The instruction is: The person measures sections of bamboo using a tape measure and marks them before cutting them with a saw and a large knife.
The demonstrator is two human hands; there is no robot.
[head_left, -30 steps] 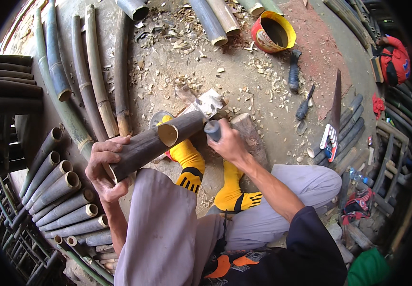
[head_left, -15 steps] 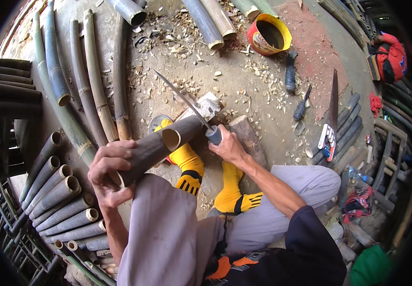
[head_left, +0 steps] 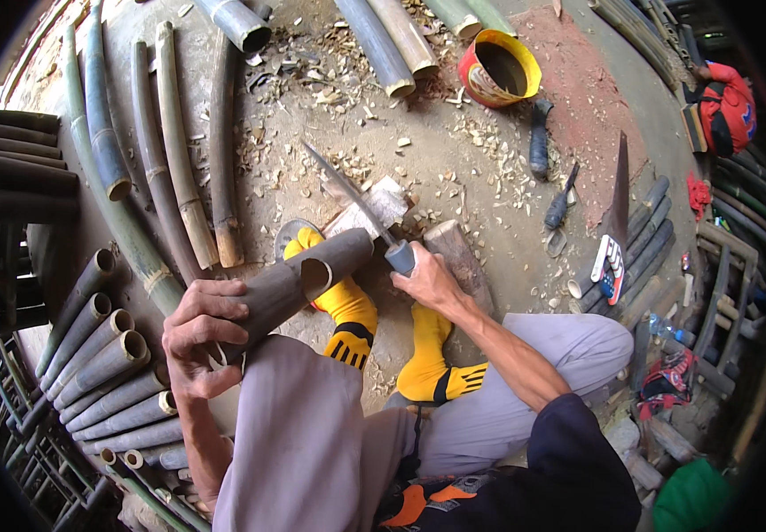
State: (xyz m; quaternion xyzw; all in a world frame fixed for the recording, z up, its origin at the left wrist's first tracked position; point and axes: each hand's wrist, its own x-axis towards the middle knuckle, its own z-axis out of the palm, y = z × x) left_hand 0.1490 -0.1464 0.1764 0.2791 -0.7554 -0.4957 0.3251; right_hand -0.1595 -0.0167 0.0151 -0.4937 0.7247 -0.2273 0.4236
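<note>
A dark bamboo tube (head_left: pixel 272 301) with a rounded notch cut in its upper side slants across my raised knee. My left hand (head_left: pixel 204 335) is wrapped round its near end. In my right hand (head_left: pixel 432 282) is the grey handle of a long knife (head_left: pixel 353 197), its blade pointing up and left past the tube's far end. Whether blade and bamboo touch, I cannot tell. Under the blade lies a pale, worn chopping block (head_left: pixel 381 204), partly covered. My yellow-socked foot (head_left: pixel 347 306) is beneath the tube.
Cut bamboo tubes (head_left: pixel 99 368) are stacked at the left, with long poles (head_left: pixel 183 151) beyond. A log (head_left: pixel 458 257) lies right of the block. Farther right are a red-yellow bucket (head_left: pixel 498 71), a handsaw (head_left: pixel 613 239) and dark-handled tools (head_left: pixel 538 137). Shavings litter the ground. Someone in red (head_left: pixel 727 106) is at far right.
The knife's tip has shifted slightly right and nearer, and the blade now shows wider. The tube's far end has moved a little left and down. Both hands keep their grip.
</note>
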